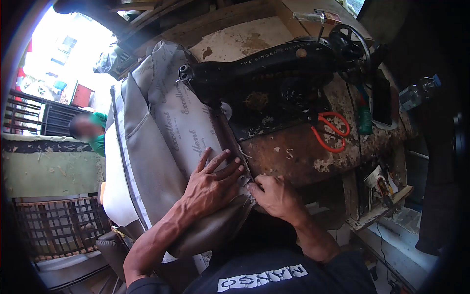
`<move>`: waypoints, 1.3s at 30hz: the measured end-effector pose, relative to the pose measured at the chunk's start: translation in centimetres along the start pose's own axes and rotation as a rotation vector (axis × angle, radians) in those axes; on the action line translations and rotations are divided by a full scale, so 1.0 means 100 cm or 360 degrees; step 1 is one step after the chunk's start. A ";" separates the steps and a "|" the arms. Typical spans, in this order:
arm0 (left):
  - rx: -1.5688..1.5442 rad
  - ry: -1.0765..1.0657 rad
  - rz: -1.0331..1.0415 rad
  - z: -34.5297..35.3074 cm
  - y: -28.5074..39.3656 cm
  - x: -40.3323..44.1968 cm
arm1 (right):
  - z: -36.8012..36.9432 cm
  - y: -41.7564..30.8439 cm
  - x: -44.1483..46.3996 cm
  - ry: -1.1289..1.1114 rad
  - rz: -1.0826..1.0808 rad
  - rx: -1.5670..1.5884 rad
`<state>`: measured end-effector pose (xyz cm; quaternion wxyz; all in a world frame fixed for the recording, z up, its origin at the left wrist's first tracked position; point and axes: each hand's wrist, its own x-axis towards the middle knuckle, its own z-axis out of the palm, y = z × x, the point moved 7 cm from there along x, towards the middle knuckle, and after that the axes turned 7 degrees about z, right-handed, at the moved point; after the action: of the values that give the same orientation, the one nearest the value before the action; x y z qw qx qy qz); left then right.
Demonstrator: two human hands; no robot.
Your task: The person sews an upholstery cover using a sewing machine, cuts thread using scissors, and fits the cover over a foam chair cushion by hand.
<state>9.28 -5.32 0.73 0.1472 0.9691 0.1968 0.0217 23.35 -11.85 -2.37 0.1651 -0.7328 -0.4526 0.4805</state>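
Note:
A black Singer sewing machine (264, 81) stands on a worn wooden table, its needle end over a large piece of upholstery material (166, 127) with a grey face and a printed white backing. My left hand (213, 181) lies on the material with its fingers spread, pointing toward the machine, close to a dark brown strip (225, 130) along the edge. On the right, my right hand (276, 196) has its thumb and curled fingers closed on the material's edge. Most of what lies inside that grip is hidden.
Orange-handled scissors (333, 131) lie on the table (289, 157), right of the machine. Beyond them are a green bottle (364, 115), a phone (383, 110) and a clear plastic bottle (416, 95). An open drawer (379, 206) holds small items. Another person (93, 130) is at the far left.

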 end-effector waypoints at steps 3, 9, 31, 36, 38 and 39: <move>-0.0109 0.0016 0.0110 -0.005 0.010 0.000 | 0.002 0.007 0.004 -0.0084 -0.0009 0.0024; -0.0186 -0.0083 0.0119 -0.001 0.009 -0.001 | -0.025 -0.024 0.028 -0.0455 -0.0257 -0.0598; -0.0194 -0.0402 -0.0067 -0.001 0.037 -0.008 | -0.027 -0.124 0.295 -0.0557 -0.0807 0.0371; -0.0132 -0.0442 -0.0090 -0.002 0.039 -0.008 | -0.019 -0.135 0.317 -0.0553 -0.1265 0.0753; -0.0154 -0.0446 -0.0099 -0.001 0.034 -0.008 | -0.024 -0.137 0.316 -0.0214 -0.1193 0.0595; -0.0182 -0.0458 -0.0085 0.000 0.034 -0.009 | -0.029 -0.141 0.307 -0.0044 -0.1122 0.0481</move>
<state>9.70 -8.65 1.75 0.2293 0.9467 0.1978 -0.1101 22.63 21.52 -8.45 0.4203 -0.4928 -0.6031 0.4655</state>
